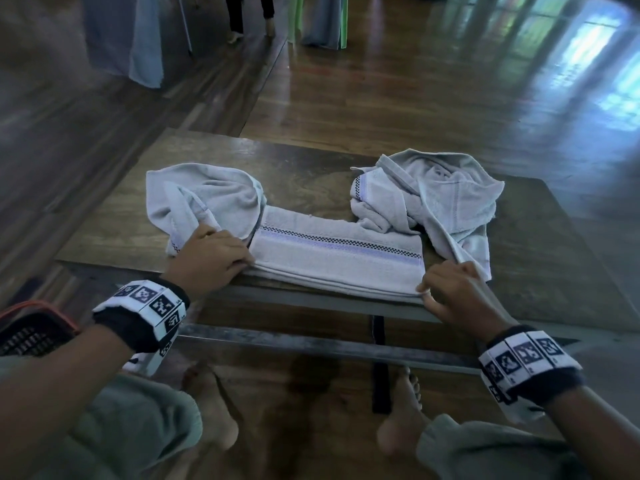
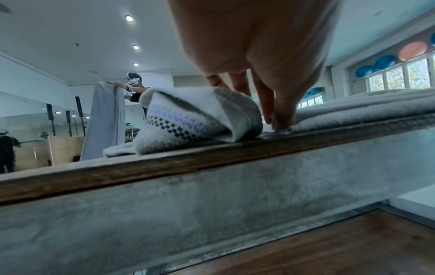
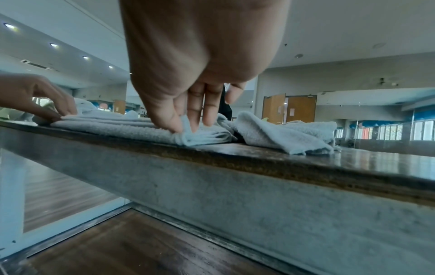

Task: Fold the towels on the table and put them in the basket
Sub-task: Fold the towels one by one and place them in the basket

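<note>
A folded pale grey towel (image 1: 332, 258) with a purple and checkered stripe lies along the front edge of the wooden table (image 1: 311, 168). My left hand (image 1: 239, 261) pinches its near left corner (image 2: 289, 126). My right hand (image 1: 429, 289) pinches the near right corner (image 3: 188, 134) between thumb and forefinger. A crumpled towel (image 1: 204, 195) sits behind my left hand, showing its checkered band (image 2: 195, 119) in the left wrist view. Another crumpled towel (image 1: 426, 195) lies at the right, its corner (image 3: 282, 134) beside my right hand. The basket (image 1: 31, 323) stands on the floor at my lower left.
The table's steel frame (image 1: 311, 344) runs below the front edge, with my bare feet (image 1: 405, 403) under it. Polished wood floor lies all around. Another person (image 2: 134, 87) holds up a grey cloth far behind the table.
</note>
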`<act>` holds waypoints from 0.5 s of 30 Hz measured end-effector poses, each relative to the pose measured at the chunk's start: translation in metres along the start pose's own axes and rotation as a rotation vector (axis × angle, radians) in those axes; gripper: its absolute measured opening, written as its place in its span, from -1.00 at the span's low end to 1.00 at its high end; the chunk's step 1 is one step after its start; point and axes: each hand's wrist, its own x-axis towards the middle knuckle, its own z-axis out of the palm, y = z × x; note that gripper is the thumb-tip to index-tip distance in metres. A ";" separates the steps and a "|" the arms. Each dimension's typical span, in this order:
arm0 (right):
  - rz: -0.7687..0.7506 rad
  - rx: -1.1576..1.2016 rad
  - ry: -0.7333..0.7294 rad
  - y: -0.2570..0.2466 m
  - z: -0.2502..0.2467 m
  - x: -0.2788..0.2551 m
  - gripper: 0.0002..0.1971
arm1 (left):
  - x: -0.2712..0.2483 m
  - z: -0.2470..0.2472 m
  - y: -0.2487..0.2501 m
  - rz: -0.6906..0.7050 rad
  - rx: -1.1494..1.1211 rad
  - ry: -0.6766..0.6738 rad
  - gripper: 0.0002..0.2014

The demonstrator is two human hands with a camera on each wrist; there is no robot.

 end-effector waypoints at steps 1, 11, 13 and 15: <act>0.006 0.009 -0.009 0.000 0.001 -0.001 -0.78 | 0.000 0.000 0.000 -0.008 -0.004 -0.002 -0.94; 0.003 0.003 -0.077 0.005 -0.005 -0.002 -0.84 | -0.002 -0.005 0.001 0.035 -0.082 -0.118 -0.74; -0.011 0.008 -0.099 0.003 -0.005 -0.003 -0.82 | -0.004 -0.005 0.000 0.041 -0.090 -0.151 -0.73; -0.029 0.017 -0.130 0.002 -0.005 -0.005 -0.75 | -0.006 -0.004 -0.001 0.058 -0.071 -0.187 -0.69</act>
